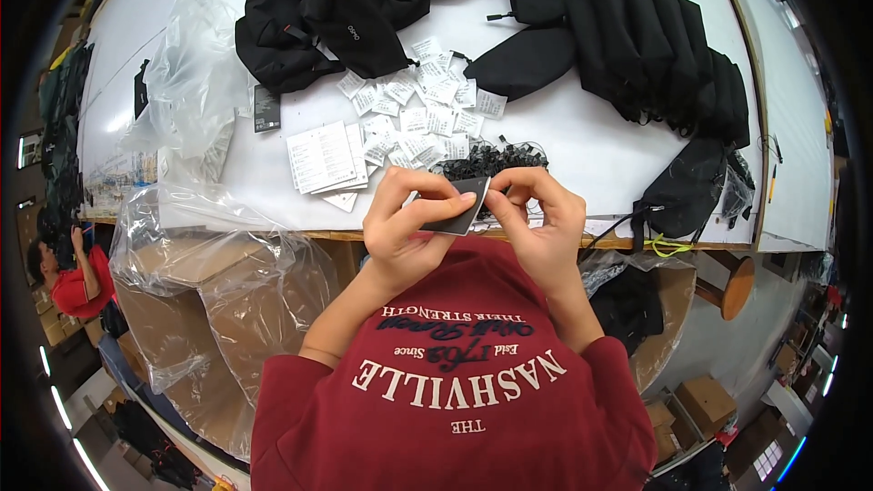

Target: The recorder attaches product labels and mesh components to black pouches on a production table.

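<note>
A small dark card tag (452,216) with a pale edge is held up over the table's front edge. My left hand (411,223) grips it, thumb pressed on its dark face. At the tag's upper right corner, my right hand (538,215) pinches with thumb and forefinger; a white edge shows there. Just beyond my hands lies a heap of black tag strings (491,159). Many small white printed labels (414,123) are scattered behind it, with a stack of larger white printed cards (323,159) to their left.
Black fabric bags (355,14) are piled at the back, and a row of folded black pouches (641,50) stands at right. Clear plastic bags (195,64) lie at left. A plastic-lined cardboard box (209,309) stands below the table's left front. Another person (75,277) is at far left.
</note>
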### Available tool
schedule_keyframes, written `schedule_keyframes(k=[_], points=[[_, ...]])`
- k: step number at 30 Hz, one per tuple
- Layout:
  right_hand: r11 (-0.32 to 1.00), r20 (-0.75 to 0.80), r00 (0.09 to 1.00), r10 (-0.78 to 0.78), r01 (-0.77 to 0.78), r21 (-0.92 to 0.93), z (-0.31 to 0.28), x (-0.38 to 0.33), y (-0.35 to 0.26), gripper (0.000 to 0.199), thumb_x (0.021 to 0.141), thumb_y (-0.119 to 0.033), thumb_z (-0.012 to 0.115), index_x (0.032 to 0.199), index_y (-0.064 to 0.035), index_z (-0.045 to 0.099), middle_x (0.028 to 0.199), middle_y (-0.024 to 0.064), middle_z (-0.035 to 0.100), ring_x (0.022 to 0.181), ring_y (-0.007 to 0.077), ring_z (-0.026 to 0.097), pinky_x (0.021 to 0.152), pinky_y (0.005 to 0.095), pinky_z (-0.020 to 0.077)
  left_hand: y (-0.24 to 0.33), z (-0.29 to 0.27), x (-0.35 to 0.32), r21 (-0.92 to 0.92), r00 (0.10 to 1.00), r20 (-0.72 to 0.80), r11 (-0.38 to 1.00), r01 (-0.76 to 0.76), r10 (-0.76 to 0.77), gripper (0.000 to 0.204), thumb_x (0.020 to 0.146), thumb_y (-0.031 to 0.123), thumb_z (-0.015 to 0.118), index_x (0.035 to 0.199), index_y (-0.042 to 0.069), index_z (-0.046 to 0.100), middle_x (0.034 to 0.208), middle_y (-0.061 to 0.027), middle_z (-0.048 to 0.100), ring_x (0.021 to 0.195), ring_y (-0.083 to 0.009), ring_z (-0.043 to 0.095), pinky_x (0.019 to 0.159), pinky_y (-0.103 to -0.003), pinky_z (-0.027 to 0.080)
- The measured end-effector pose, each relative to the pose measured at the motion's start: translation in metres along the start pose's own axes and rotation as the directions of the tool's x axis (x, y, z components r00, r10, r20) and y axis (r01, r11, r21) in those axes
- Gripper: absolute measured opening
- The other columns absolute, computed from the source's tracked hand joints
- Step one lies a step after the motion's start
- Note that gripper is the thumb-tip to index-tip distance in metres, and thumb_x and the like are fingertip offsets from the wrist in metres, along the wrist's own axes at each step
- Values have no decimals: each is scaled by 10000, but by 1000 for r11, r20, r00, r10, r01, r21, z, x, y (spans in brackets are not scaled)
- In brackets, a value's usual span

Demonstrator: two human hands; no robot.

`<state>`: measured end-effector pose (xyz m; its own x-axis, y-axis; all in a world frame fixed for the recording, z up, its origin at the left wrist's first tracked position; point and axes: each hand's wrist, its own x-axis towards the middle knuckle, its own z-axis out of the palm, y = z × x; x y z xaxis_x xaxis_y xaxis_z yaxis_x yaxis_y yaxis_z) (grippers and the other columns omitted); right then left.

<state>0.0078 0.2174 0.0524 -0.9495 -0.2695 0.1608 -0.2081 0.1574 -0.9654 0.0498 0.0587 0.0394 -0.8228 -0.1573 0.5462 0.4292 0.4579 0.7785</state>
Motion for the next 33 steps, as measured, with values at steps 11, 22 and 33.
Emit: schedule_keyframes(k=[11,22,33], points=[[982,0,997,83,-82,172,-1,-2,-8,106,774,-8,724,851,-22,652,636,-14,592,529,17,472,471,181,341,3,-7,3,-355,970,132,904,240,-206,201,689,-43,759,859,47,702,840,-68,613,737,-143,554,612,-243,430],[994,272,959,80,-98,54,-13,0,-10,107,763,-23,730,828,-14,646,634,28,588,516,55,497,485,198,374,-8,-17,13,-393,703,604,627,673,-376,162,921,162,586,932,2,602,852,-34,597,780,-91,547,717,-242,436],[841,502,815,291,-468,272,-11,11,8,117,909,-116,605,905,-1,590,655,3,572,536,46,509,484,179,368,-36,-10,39,-368,796,506,751,548,-333,122,897,121,616,904,12,563,849,-20,558,742,-79,507,687,-232,421]])
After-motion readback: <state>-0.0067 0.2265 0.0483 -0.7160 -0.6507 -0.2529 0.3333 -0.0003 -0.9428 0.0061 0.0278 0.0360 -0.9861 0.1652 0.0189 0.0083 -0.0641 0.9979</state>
